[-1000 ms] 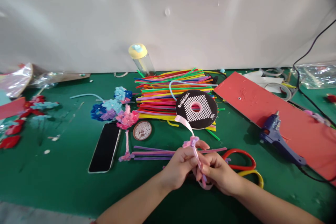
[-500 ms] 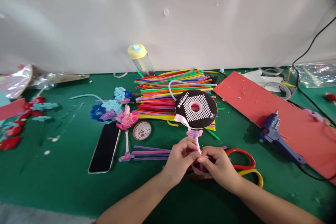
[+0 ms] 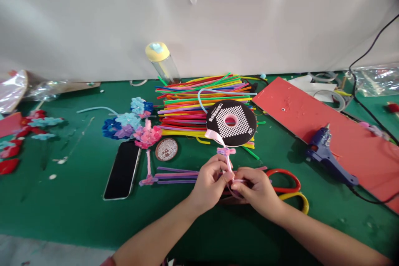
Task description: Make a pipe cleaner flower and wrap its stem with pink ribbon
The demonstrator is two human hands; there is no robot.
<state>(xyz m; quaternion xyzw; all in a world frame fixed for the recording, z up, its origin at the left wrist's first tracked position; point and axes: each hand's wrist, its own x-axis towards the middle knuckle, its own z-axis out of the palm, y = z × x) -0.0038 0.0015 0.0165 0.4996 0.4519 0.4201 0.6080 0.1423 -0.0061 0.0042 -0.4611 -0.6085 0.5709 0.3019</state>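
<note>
My left hand (image 3: 207, 189) pinches the stem of a small pink and purple pipe-cleaner flower (image 3: 226, 151), which stands upright above the fingers. Close beside it, my right hand (image 3: 260, 191) is closed on a pale pink ribbon (image 3: 214, 136) near the stem's lower end. That ribbon runs from a black-and-white spool (image 3: 215, 121) lying behind the hands. Scissors (image 3: 299, 183) with red and yellow handles lie partly under my right hand. Purple and pink pipe cleaners (image 3: 177, 176) rest left of the hands, near a second flower with a stem (image 3: 149, 180).
Many coloured pipe cleaners (image 3: 181, 112) are piled behind the spool. A phone (image 3: 122, 170), a round dish of beads (image 3: 166, 149) and finished flowers (image 3: 127, 120) sit at left. A glue gun (image 3: 324, 149) rests on a red board (image 3: 286, 104). A bottle (image 3: 163, 64) stands by the wall.
The whole view has shifted slightly, so things appear higher and a little left. My right fingers have moved slightly apart from my left fingertips, keeping the ribbon. The left hand still grips the stem.
</note>
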